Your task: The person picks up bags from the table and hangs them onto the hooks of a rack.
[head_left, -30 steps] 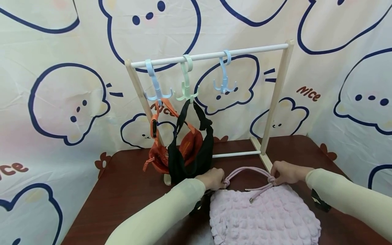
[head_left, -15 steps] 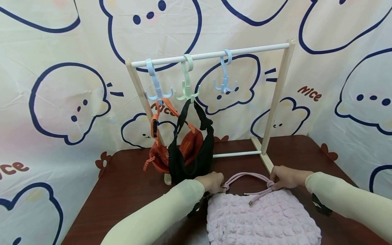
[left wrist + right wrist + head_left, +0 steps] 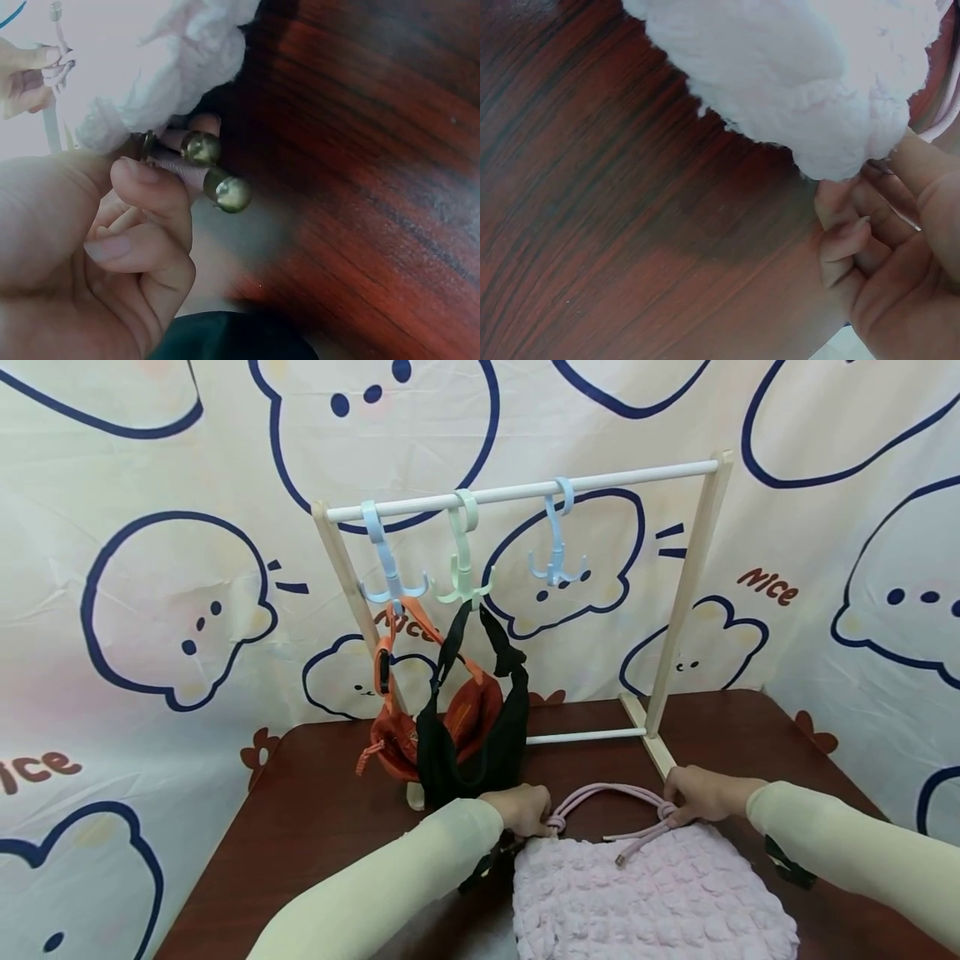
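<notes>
Pink puffy bag [image 3: 652,902] lies on bench [image 3: 315,827]; left hand [image 3: 525,810] and right hand [image 3: 701,793] each pinch its rope handle [image 3: 611,792] at a knot. Step judged: gathering the handle. Next likely needs lifting toward the free blue hook [image 3: 557,568] on the rack [image 3: 690,593].

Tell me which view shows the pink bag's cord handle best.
The head view: the whole cord handle arches between both hands. The left wrist view shows only its metal-tipped ends, the right wrist view a sliver at the edge.

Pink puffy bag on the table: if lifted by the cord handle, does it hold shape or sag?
The pink bag will probably sag: its bubbly fabric lies flat and rumpled on the table. Likely light, since it looks soft and unfilled. The cord handle is limp rope, knotted where the left hand and right hand grip it, so the bag may swing.
</notes>
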A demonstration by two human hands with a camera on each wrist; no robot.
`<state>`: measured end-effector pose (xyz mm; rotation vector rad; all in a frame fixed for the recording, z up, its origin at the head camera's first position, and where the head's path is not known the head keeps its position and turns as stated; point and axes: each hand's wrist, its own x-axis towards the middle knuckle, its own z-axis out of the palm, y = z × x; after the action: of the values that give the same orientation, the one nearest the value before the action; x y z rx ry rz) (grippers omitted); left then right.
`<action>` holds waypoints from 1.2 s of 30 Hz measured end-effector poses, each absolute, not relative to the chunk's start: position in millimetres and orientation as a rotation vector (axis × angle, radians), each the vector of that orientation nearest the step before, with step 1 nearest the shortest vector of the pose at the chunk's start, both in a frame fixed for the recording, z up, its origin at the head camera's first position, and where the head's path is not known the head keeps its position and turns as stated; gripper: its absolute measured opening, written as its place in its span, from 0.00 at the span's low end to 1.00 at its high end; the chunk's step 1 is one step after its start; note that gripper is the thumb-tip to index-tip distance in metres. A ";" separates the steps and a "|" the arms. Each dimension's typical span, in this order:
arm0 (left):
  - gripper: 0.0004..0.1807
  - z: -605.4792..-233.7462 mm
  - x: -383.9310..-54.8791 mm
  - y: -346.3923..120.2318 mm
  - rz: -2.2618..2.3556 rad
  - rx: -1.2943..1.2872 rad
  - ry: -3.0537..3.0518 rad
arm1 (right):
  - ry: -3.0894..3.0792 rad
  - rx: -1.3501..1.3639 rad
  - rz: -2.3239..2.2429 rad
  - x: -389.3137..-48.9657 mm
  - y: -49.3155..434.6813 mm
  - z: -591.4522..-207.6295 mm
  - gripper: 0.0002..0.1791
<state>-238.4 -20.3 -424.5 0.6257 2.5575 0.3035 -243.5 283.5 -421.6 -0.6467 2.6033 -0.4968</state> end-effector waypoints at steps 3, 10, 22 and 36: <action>0.20 -424.4 -237.6 -18.2 0.256 0.648 2.576 | 2.615 -0.633 -0.476 -244.3 285.8 -423.4 0.07; 0.20 -423.1 -233.6 -12.0 0.173 0.661 2.625 | 2.643 -0.620 -0.480 -243.8 290.9 -425.1 0.09; 0.21 -420.5 -229.1 -13.0 0.159 0.654 2.639 | 2.669 -0.690 -0.507 -241.8 287.2 -426.7 0.12; 0.21 -422.9 -227.2 -14.7 0.164 0.646 2.655 | 2.640 -0.623 -0.474 -245.9 281.6 -425.5 0.15</action>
<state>-227.2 -14.7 -422.9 0.6463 2.6546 0.1638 -245.9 281.6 -425.5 -0.6228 2.6399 -0.4738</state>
